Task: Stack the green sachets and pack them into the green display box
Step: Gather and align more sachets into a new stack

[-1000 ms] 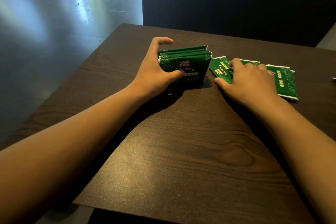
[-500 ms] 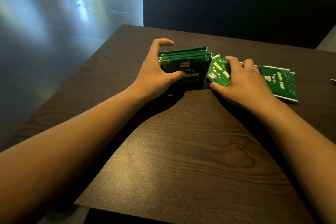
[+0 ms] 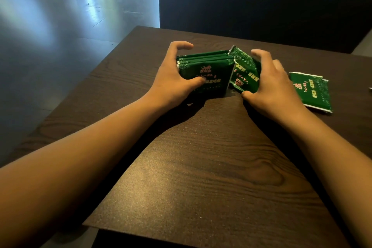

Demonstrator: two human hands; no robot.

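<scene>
My stack (image 3: 205, 70) of green sachets stands on edge near the far middle of the table (image 3: 201, 167), several packets pressed face to face, and my left hand (image 3: 173, 80) grasps it, thumb across the near face and fingers curled over the far left corner. Just to its right I have one more sachet (image 3: 244, 72) tipped up on edge, touching the right end of the stack, pinched in my right hand (image 3: 269, 88) between the thumb at its near bottom edge and the fingers arched over its top. So I judge the stacking is partly done: a handful gathered, one being brought in. Further right, well apart from the stack, a loose sachet (image 3: 311, 90) lies flat on the wood; there may be another tucked under it, but I cannot tell. The green box does not show anywhere, so as far as I can judge, none of the packing has begun. What is left: seat this sachet, collect the flat one, square the stack, then find the box and load it
</scene>
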